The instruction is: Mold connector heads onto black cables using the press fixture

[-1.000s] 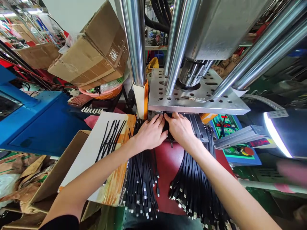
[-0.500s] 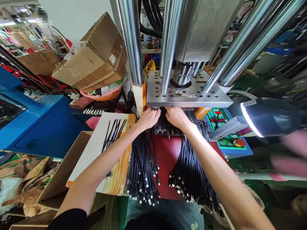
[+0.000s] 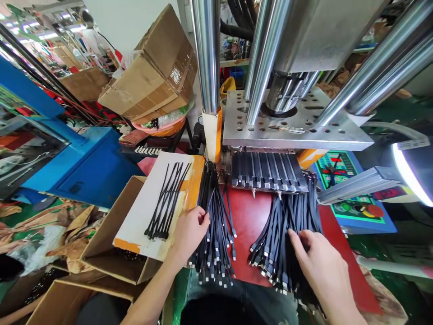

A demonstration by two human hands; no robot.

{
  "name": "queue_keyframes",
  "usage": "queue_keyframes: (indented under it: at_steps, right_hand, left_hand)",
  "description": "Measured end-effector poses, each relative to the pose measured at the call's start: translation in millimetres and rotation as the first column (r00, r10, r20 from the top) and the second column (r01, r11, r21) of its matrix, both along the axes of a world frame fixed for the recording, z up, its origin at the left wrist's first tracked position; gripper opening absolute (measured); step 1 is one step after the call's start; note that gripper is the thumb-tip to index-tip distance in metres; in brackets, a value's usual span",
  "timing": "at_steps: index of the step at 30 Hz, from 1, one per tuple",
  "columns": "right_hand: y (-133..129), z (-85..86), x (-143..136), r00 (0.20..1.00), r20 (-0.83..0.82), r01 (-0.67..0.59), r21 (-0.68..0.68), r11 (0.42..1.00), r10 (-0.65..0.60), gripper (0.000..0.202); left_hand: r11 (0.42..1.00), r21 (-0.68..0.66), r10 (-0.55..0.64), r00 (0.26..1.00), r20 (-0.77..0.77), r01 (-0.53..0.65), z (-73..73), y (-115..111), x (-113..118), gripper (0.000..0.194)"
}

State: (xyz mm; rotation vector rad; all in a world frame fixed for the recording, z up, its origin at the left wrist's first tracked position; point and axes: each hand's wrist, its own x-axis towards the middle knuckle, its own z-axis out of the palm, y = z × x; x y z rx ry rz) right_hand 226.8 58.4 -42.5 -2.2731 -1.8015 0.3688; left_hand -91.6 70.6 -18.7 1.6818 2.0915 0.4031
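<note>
My left hand (image 3: 191, 232) is at the left edge of the left bundle of black USB cables (image 3: 216, 239), its fingers curled in a loose fist. Whatever it may hold is hidden. Over the right bundle of black USB cables (image 3: 270, 246) is my right hand (image 3: 323, 264). Its thumb and bent forefinger are slightly apart, with dark cables showing between them. Beyond both hands, a black slotted fixture (image 3: 269, 169) holds a row of cable ends under the metal press plate (image 3: 294, 140).
A white board (image 3: 142, 212) with several short black cables is at my left, beside an open cardboard box (image 3: 111, 225). At the right are a lamp (image 3: 414, 171) and a control panel (image 3: 358, 207). Red table surface (image 3: 248, 216) shows between the bundles.
Both hands have come back from under the press plate toward me, the left to the left bundle, the right over the right bundle. The fixture now shows uncovered. The view has shifted.
</note>
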Motion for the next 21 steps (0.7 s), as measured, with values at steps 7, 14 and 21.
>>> queue_keyframes:
  at_steps: [7,14,21]
  right_hand:
    - [-3.7,17.1,12.9,0.938,-0.297,0.184,-0.007,0.983,-0.178,0.055]
    - [-5.4,27.2,14.1,0.896,-0.422,0.219,0.152,0.964,-0.137,0.059]
    - [-64.9,34.4,-30.7,0.694,-0.686,0.076,0.373,0.925,0.22,0.025]
  left_hand:
    - [0.998,0.06,-0.017,0.979,0.201,0.005,6.1,3.7,-10.7,0.028]
    - [0.983,-0.128,0.028,0.586,0.81,0.129,42.2,-7.9,6.5,0.049]
    - [0.946,-0.211,0.126,0.321,0.939,0.247,38.3,-40.6,83.4,0.064]
